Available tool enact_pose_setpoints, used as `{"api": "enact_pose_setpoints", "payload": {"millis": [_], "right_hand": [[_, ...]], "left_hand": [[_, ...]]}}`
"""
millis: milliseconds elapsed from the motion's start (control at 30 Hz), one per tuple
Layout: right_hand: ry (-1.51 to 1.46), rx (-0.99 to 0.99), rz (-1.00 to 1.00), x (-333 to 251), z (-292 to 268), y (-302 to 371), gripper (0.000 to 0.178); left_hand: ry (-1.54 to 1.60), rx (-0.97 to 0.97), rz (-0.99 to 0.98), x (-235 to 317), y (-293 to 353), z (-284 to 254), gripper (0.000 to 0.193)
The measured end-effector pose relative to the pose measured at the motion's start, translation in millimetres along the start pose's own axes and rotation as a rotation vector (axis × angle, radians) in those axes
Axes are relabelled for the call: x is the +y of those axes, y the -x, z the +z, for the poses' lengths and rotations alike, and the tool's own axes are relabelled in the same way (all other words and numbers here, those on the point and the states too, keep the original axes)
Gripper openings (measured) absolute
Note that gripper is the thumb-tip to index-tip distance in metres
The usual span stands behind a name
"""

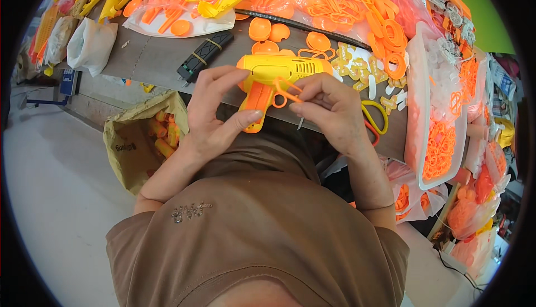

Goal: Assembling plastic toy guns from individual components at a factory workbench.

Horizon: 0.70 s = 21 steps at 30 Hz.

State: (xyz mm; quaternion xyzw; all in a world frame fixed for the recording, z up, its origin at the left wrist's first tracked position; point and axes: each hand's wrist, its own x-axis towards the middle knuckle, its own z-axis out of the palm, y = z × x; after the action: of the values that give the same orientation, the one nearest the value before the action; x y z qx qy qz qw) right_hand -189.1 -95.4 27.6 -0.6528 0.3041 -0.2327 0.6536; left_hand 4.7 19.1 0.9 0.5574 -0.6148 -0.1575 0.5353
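Observation:
A yellow toy gun with an orange grip lies on its side at the table's near edge. My left hand steadies it from the left, thumb on the orange grip and fingertips at the yellow body's rear. Between the thumb and fingers of my right hand is an orange plastic loop piece, placed by the trigger area beneath the body. Whether this piece is attached to the gun I cannot tell. Orange round cups sit just beyond the gun.
Left of the gun lies a black block with a band. Scissors lie by my right hand. A clear bin holds orange parts at right. A paper bag with orange-yellow pieces stands at left. Heaped plastic parts line the back.

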Motion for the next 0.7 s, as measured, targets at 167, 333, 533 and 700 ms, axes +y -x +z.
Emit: {"api": "enact_pose_setpoints", "payload": {"millis": [167,333,533,700], "right_hand": [[0.640,-0.006,-0.302,-11.4,14.4,-15.6,0.025],[0.957,-0.038,-0.479,-13.2,18.7,-27.6,0.032],[1.025,-0.039,-0.422,-10.1,28.2,-35.9,0.021],[1.104,-0.030,-0.470,-14.1,31.5,-38.5,0.009]], "left_hand": [[-0.093,0.048,-0.090,-11.5,-9.7,5.2,0.046],[-0.023,-0.057,-0.092,-34.5,-7.8,12.5,0.040],[0.020,-0.013,-0.123,-36.5,-3.7,9.9,0.040],[0.116,0.057,-0.124,-39.2,-2.0,13.0,0.033]]}}
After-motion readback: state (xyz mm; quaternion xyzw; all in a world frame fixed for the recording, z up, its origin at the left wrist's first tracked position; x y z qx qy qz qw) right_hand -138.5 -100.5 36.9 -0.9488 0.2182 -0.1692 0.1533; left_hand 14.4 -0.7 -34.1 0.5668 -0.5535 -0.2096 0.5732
